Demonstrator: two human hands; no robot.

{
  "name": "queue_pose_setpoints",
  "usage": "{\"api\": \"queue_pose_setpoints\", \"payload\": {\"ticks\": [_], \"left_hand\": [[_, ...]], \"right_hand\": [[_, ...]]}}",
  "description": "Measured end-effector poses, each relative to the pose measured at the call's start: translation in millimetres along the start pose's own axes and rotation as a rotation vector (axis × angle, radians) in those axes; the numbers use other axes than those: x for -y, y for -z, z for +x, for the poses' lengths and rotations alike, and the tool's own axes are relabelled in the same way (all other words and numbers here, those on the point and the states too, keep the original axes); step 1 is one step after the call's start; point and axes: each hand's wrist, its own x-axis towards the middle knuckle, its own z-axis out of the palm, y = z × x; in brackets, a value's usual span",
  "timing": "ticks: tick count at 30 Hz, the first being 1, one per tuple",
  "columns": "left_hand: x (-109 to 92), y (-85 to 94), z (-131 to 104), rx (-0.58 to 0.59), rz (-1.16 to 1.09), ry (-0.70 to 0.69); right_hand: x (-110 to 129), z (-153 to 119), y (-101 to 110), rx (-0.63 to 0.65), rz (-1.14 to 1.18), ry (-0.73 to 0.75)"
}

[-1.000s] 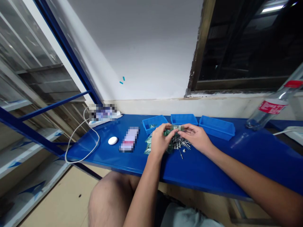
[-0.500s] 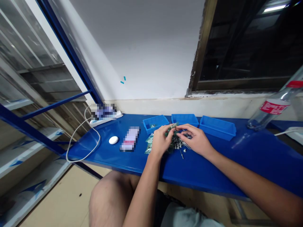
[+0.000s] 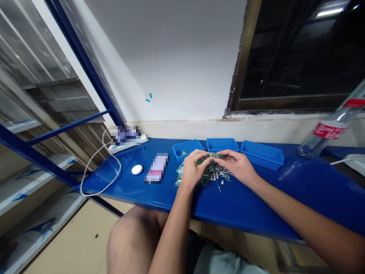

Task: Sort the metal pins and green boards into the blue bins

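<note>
A small green circuit board [image 3: 214,155] is held up between my two hands, above the blue table. My left hand [image 3: 195,166] pinches its left end with thumb and fingers. On its right end, my right hand [image 3: 238,164] grips with the thumb below and the fingers on top. Below them lies a heap of metal pop rivets [image 3: 217,173], partly covered by the hands. One loose rivet [image 3: 219,187] lies in front of the heap. Green pieces in clear wrapping [image 3: 179,178] stick out beside my left hand, partly hidden by it.
Behind my hands stand a left blue bin [image 3: 190,153] with something small in it, a middle blue bin [image 3: 222,142] and a right blue bin [image 3: 266,159]. A phone [image 3: 157,167], a white oval object [image 3: 137,169] and a power strip [image 3: 128,144] lie left; a plastic bottle [image 3: 327,131] stands right.
My right hand has come in against the board, its fingers closing on the right end. The board is now held more level, and more of the rivet heap shows.
</note>
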Motion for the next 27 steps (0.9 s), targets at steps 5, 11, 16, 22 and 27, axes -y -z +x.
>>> {"api": "queue_pose_setpoints", "payload": {"ticks": [5,11,16,22,27], "left_hand": [[-1,-2.3,0,-0.071,-0.074,0.077],[-12,0.1,-3,-0.013,-0.013,0.016],[-11,1.0,-3,0.024,0.057,-0.036],[1,3.8,1,-0.156,0.137,0.042],[11,23.2,13,-0.283,0.363,0.06]], "right_hand": [[4,-1,-2,-0.055,0.023,-0.036],[1,-3,-1,-0.128,-0.023,0.074],[2,-8,-4,0.1,-0.047,0.127],[7,-9,-3,0.049,-0.109,0.06],[7,-9,1,0.013,-0.22,0.083]]}}
